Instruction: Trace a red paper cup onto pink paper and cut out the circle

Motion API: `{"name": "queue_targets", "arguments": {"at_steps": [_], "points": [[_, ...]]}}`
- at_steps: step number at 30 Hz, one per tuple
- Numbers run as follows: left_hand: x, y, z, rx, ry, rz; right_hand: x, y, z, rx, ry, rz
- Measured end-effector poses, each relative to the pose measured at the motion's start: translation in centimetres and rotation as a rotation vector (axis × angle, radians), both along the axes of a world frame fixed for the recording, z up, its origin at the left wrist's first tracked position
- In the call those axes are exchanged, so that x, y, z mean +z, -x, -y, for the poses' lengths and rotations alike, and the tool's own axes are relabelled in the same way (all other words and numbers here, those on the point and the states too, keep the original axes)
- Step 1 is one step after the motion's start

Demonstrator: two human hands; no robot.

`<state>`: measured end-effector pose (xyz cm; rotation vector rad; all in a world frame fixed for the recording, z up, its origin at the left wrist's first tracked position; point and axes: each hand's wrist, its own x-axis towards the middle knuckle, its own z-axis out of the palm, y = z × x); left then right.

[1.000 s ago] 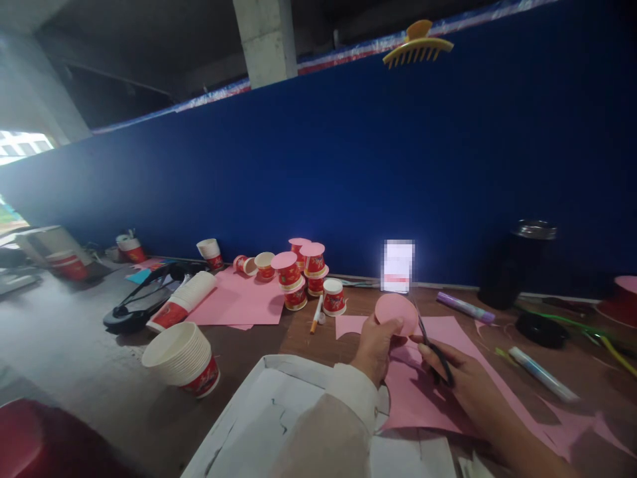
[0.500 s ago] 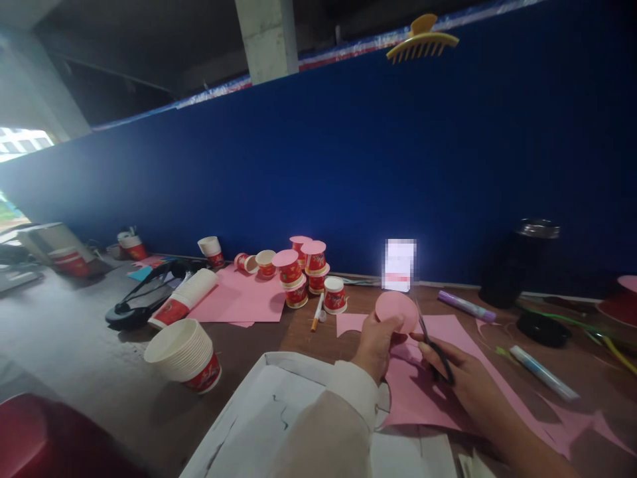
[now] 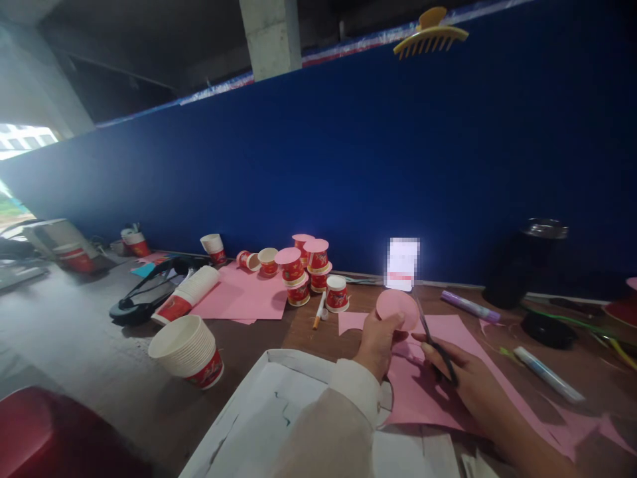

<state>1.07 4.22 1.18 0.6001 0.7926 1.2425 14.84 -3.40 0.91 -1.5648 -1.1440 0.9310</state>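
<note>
A round pink paper disc (image 3: 398, 308) is pinched in my left hand (image 3: 377, 340), thumb on its face. My right hand (image 3: 455, 365) is wrapped round a pair of black-handled scissors (image 3: 432, 340), whose blades point up along the disc's right edge. Whether the blades touch the paper I cannot tell. Beneath both hands lies a large pink paper sheet (image 3: 423, 398) with curved cut-outs. To the left, red paper cups topped with pink discs (image 3: 289, 256) are stacked in pairs.
A nested stack of paper cups (image 3: 185, 348) stands left of a white box lid (image 3: 298, 378). At the right are a purple marker (image 3: 470, 306), a glue tube (image 3: 547, 374) and a dark bottle (image 3: 517, 265). A lit screen (image 3: 402, 264) leans against the blue partition (image 3: 249, 172).
The whole view has shifted slightly, with things sitting a little further right and up. Both hands keep nearly the same hold on the disc and scissors.
</note>
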Motion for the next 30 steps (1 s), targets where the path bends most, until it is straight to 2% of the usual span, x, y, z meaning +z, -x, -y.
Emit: {"name": "queue_targets", "arguments": {"at_steps": [5, 30], "points": [[0.11, -0.01, 0.06, -0.003, 0.008, -0.005, 0.14, -0.06, -0.11, 0.031, 0.05, 0.028], [0.14, 0.17, 0.1, -0.006, 0.001, 0.003, 0.85, 0.03, -0.03, 0.021, 0.03, 0.071]]}}
